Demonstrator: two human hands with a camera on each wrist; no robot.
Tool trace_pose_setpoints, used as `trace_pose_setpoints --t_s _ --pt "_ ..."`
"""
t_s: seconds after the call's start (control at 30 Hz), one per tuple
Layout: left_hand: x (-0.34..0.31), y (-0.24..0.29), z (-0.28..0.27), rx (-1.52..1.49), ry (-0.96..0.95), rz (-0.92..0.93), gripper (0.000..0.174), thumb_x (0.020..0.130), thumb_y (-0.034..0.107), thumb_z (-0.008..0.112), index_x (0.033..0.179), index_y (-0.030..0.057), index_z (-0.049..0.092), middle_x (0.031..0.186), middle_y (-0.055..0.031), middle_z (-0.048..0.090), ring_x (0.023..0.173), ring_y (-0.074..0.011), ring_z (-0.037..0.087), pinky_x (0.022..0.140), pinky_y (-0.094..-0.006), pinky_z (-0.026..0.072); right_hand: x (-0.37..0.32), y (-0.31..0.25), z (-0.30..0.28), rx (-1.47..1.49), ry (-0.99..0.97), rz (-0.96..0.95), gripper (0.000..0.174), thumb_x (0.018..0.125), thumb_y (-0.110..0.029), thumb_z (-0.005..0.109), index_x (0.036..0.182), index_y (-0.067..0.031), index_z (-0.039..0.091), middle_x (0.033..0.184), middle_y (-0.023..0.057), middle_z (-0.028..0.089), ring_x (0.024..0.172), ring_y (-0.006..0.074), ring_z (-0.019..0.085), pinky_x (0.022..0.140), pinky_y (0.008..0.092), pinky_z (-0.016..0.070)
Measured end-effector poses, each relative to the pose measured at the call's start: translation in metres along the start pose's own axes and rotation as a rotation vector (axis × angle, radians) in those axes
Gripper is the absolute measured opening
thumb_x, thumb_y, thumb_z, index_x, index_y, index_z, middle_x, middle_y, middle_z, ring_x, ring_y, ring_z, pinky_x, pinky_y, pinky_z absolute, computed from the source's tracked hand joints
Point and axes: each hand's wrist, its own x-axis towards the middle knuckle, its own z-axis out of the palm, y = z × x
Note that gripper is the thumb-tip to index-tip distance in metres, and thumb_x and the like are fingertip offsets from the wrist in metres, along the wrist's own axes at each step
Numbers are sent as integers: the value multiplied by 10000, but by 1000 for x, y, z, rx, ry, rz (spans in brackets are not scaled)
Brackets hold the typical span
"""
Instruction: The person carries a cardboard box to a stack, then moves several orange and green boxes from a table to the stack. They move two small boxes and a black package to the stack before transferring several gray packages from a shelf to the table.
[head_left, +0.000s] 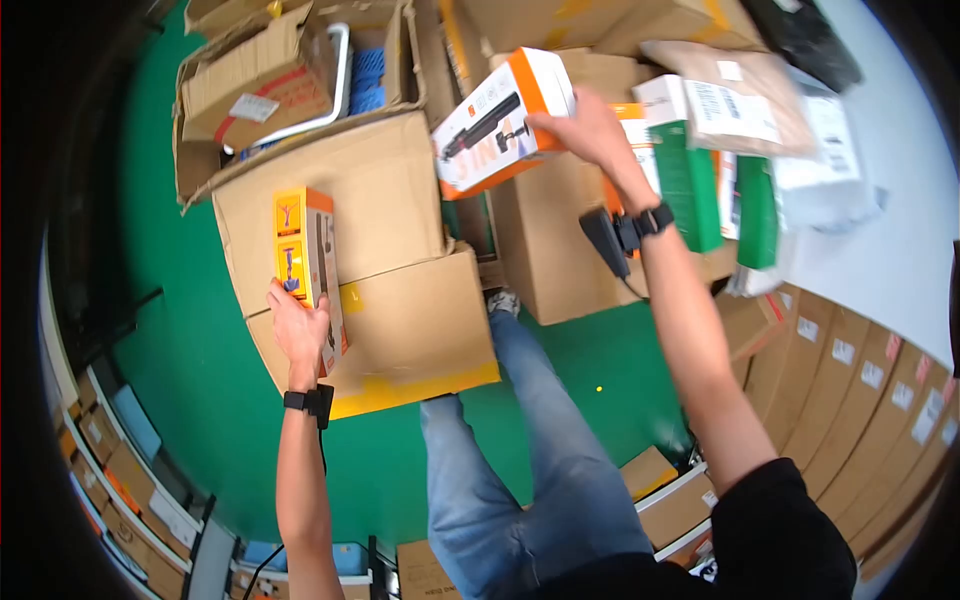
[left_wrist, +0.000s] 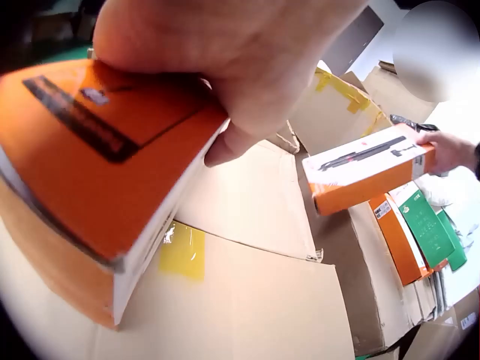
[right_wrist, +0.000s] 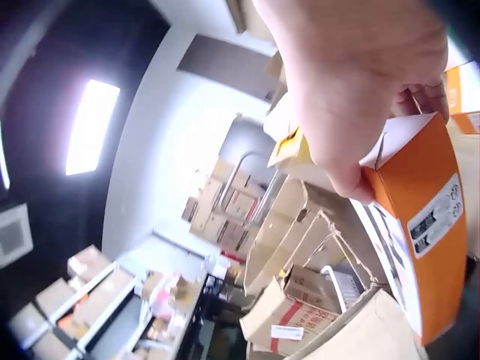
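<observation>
In the head view the left hand [head_left: 300, 328] grips an orange and yellow box [head_left: 290, 235] over the closed flaps of a large carton [head_left: 400, 320]. The left wrist view shows that box's orange face [left_wrist: 97, 142] close up, with the thumb along its edge. Higher and to the right, the right hand [head_left: 590, 130] holds a white and orange box [head_left: 487, 125] with a black tool pictured on it, tilted in the air. Thumb and fingers clasp its end in the right wrist view, beside the orange side [right_wrist: 427, 217] with a white label.
An open carton [head_left: 190, 160] at the upper left holds a smaller box and blue items. At the right, green boxes [head_left: 690, 190] and a plastic-wrapped packet [head_left: 740, 100] lie beside an open carton [head_left: 540, 240]. More cartons [head_left: 830, 370] line the right side. Green floor surrounds the person's legs.
</observation>
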Motion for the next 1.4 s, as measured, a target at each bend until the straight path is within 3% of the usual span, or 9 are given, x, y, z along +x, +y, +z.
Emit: trace_pose_setpoints --t_s 0.2,0.3,0.43,0.6,0.7,0.9,1.03,1.23,1.4 --pt "-14 -33 -6 -214 -107 65 724 669 198 773 1236 18 362 1193 -234 517 1045 -407 563 884 -478 478 -163 77 -29 963 96 464 499 839 -287 727 1183 28 548 966 30 650 756 81 559 633 244 452" --pt "-41 -22 -7 -800 -291 -191 690 635 95 802 1174 17 379 1084 -166 601 963 -306 619 845 -400 520 -234 109 -7 1571 -51 530 367 899 -312 658 1188 -114 549 1070 -26 634 899 79 590 763 258 475" --pt "-102 50 -27 -1139 -364 -271 701 678 46 794 1230 -14 366 1154 -155 586 997 -266 619 874 -386 521 -254 129 60 1585 -213 795 491 965 -324 556 1317 -16 407 1273 199 510 1111 328 555 979 462 471" --pt "-118 161 -33 -1317 -609 -291 760 802 47 716 1426 28 282 1258 -162 549 1123 -254 568 977 -368 461 -204 158 154 1791 -86 775 442 1025 -255 416 1309 83 389 1347 237 459 1263 356 463 1071 485 400" --pt "-106 236 -29 -1559 -749 -202 647 888 70 624 1436 44 280 1308 -123 530 1165 -234 547 981 -368 457 -182 155 134 1947 -68 667 370 1004 -239 481 1198 75 495 1230 195 558 1104 285 587 924 368 520" --pt "-84 349 25 -1249 -850 -67 557 962 335 559 1403 67 351 1311 -68 544 1164 -214 552 934 -402 469 -235 188 65 1504 -193 656 370 977 -302 538 1153 22 565 1107 103 653 1039 179 626 882 337 518" --pt "-93 348 76 -390 -253 164 544 855 322 656 1269 6 499 993 -223 665 919 -328 660 815 -391 515 -303 240 24 482 -317 499 331 915 -323 579 1001 -15 664 989 150 693 916 256 674 820 373 535" --pt "-181 173 34 -729 -448 143 598 854 251 671 1363 28 449 1186 -247 603 1122 -337 585 944 -412 469 -427 306 9 -88 -484 603 414 861 -373 602 1079 -26 667 1079 203 663 1054 374 608 914 452 493" --pt "-240 -166 -9 -600 -376 -256 503 855 263 676 1224 -53 546 1133 -253 631 1038 -335 614 900 -404 476 -443 247 24 -217 -457 624 405 846 -366 627 1066 -31 681 1081 201 665 1056 362 614 927 436 493"
